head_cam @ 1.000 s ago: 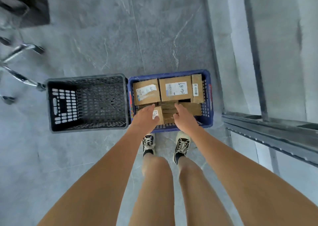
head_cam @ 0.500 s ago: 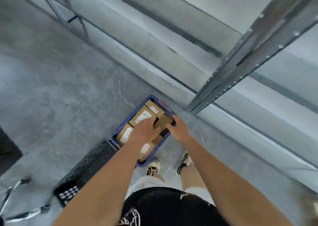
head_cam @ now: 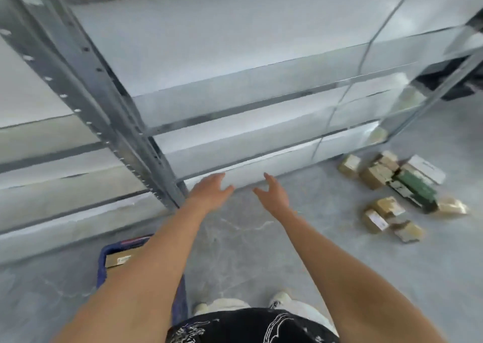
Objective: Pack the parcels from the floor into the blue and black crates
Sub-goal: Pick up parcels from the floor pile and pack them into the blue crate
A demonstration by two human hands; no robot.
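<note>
Bare left hand [head_cam: 210, 191], right hand [head_cam: 274, 195] outstretched

Floor [head_cam: 326, 251]: smooth grey stone-look surface, pale veins, dull sheen.
Rack [head_cam: 86, 81]: bare galvanised-looking metal, perforated upright, soft shine on the beams.
Shelves [head_cam: 209, 55]: matt, pale grey-white boards.
Crate [head_cam: 103, 267]: blue plastic, slightly glossy rim.
Parcels [head_cam: 376, 175]: matt brown cardboard with white paper labels; one dark green box [head_cam: 415, 189]; one white box [head_cam: 427, 169].
Garment [head_cam: 248, 327]: black cloth, white print, matt.
</note>
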